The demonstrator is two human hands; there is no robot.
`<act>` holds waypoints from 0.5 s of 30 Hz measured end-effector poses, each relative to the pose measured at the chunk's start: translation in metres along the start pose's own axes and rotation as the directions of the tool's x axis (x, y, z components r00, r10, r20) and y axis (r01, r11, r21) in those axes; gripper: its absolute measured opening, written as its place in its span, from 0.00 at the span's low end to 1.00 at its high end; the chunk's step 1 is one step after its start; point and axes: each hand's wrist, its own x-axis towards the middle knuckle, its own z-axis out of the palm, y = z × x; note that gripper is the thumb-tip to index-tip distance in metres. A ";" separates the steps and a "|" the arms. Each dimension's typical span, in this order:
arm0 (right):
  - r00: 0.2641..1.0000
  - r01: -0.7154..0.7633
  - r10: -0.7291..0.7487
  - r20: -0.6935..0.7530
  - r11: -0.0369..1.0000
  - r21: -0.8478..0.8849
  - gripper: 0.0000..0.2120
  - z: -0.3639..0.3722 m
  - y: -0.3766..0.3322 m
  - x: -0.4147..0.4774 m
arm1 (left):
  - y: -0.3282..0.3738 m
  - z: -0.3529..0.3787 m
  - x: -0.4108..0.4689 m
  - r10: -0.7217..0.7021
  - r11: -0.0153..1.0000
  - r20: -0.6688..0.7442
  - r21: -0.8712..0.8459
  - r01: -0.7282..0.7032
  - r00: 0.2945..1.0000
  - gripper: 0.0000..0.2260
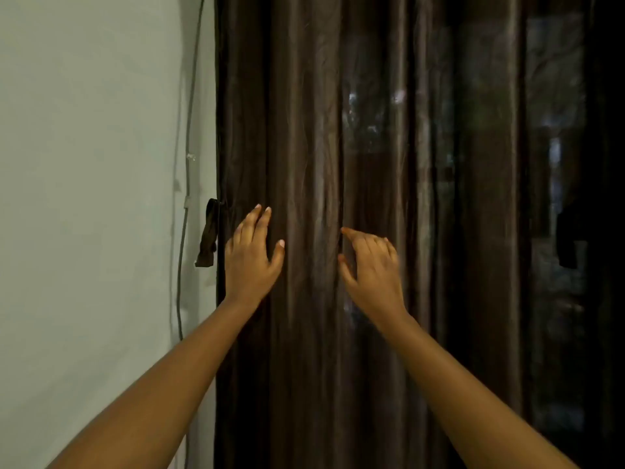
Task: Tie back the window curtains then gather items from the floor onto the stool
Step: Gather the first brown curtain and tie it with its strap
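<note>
Both hands (252,257) (370,265) against curtain (311,130)

Pale greenish wall (84,164) fills the frame's left, dimly lit — a thin cable (187,170) runs down it; dark window glass (554,96) at right.

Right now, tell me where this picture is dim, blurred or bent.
Head view: dim overall, the brown curtain darkening to near black at the right; the right hand is motion-blurred, the left hand sharper; pale patches of light show through the fabric.
</note>
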 end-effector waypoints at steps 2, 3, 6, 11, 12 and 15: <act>0.998 0.014 -0.018 0.058 0.998 0.067 0.21 0.013 -0.007 -0.001 | -0.021 -0.003 0.001 -0.055 0.998 -0.032 -0.043 0.054 0.998 0.23; 0.996 0.019 -0.027 0.086 0.996 0.089 0.22 0.020 -0.012 0.000 | -0.035 -0.002 0.001 -0.081 0.996 -0.036 -0.049 0.079 0.996 0.21; 0.990 -0.015 -0.007 0.140 0.987 0.158 0.25 0.046 -0.031 0.011 | -0.075 0.004 0.007 -0.211 0.976 0.003 -0.060 0.210 0.978 0.21; 0.983 -0.147 0.135 0.123 0.985 0.094 0.40 0.093 -0.056 0.032 | -0.123 0.018 0.021 -0.316 0.943 0.048 -0.095 0.319 0.948 0.24; 0.973 -0.198 0.187 0.132 0.977 0.078 0.43 0.102 -0.058 0.033 | -0.130 0.021 0.023 -0.327 0.938 0.060 -0.101 0.332 0.943 0.25; 0.951 -0.291 0.286 0.119 0.956 0.027 0.48 0.124 -0.062 0.032 | -0.143 0.031 0.027 -0.356 0.925 0.070 -0.114 0.362 0.932 0.29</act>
